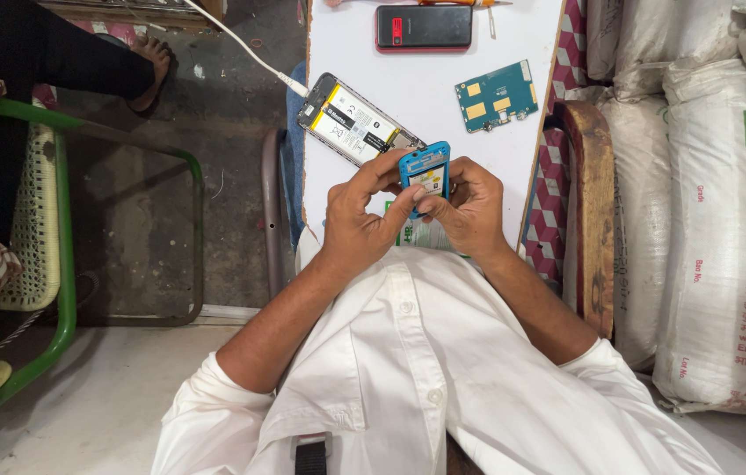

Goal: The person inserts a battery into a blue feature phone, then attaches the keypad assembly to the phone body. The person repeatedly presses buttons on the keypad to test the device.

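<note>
While held above the near edge of the white table [513, 53], small blue phone [425, 170] gripped by both hands, back open and facing up. Left hand [357, 220] closed on its left side, thumb and forefinger bent onto the casing, remaining fingers curled beneath. Right hand [471, 209] closed on its right side, thumb tip pressed at the lower edge, fingers wrapped behind. Just beyond the hands, opened smartphone [355, 120] lying flat on the table, battery exposed, white cable [241, 44] plugged into its far end. Green circuit board [497, 94] lying well apart to the right. Red and black phone [424, 27] lying at the far edge. Green-framed chair [61, 264] standing left; white sacks [707, 220] stacked right
</note>
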